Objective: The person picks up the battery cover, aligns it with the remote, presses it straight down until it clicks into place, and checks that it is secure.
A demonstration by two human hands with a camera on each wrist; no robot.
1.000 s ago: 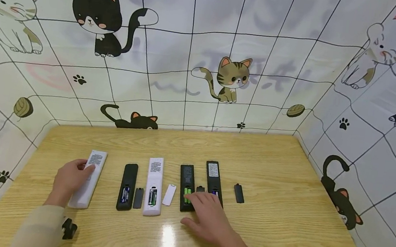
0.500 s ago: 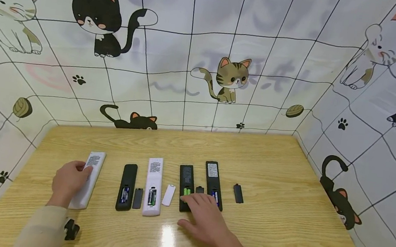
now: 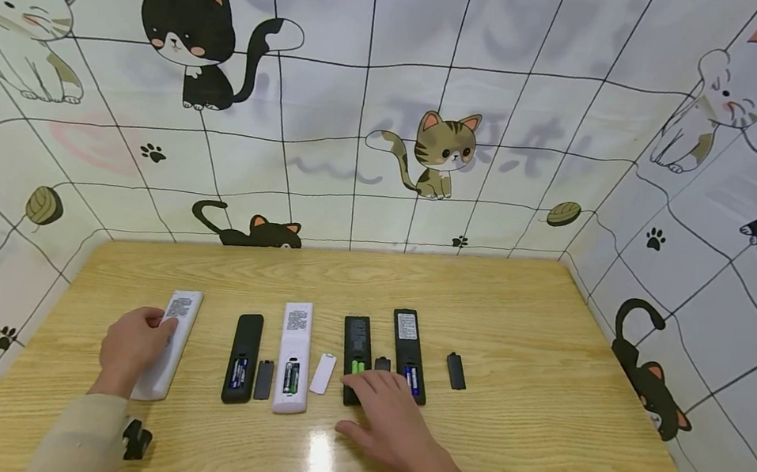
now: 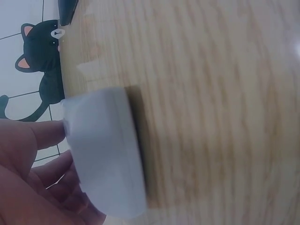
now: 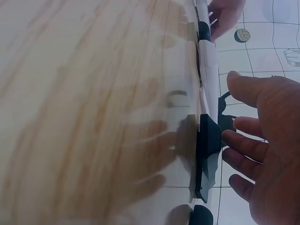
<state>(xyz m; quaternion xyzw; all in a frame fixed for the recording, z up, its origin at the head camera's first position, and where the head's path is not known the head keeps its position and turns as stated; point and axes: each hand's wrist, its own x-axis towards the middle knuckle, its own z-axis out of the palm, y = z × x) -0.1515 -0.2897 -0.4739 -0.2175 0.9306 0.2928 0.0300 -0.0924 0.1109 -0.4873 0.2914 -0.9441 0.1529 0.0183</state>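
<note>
At the left, my left hand point(image 3: 133, 343) grips a white remote control point(image 3: 175, 349) lying face down, its thumb on the remote's back and its fingers at the left edge. The left wrist view shows this remote point(image 4: 105, 154) at close range, thumb and fingers against one side. My right hand point(image 3: 393, 421) hovers with loosely spread fingers over the lower end of a black remote control point(image 3: 358, 337) with green batteries point(image 3: 359, 367). In the right wrist view, the fingertips point(image 5: 229, 137) lie close to a black remote point(image 5: 208, 140); whether they touch is unclear. A dark battery cover point(image 3: 382, 363) is partly hidden behind this hand.
Face down on the wooden table point(image 3: 537, 448) lie another black remote point(image 3: 244, 346), a white remote point(image 3: 296, 337) and a right-hand black remote point(image 3: 407, 343), batteries exposed. Loose covers lie beside them: dark point(image 3: 264, 380), white point(image 3: 323, 374), dark point(image 3: 456, 371). Cat-printed cloth walls point(image 3: 367, 107) surround the table.
My right hand has shifted slightly left, showing more of the right-hand black remote's blue batteries. The left hand and its white remote moved slightly, then stayed still.
</note>
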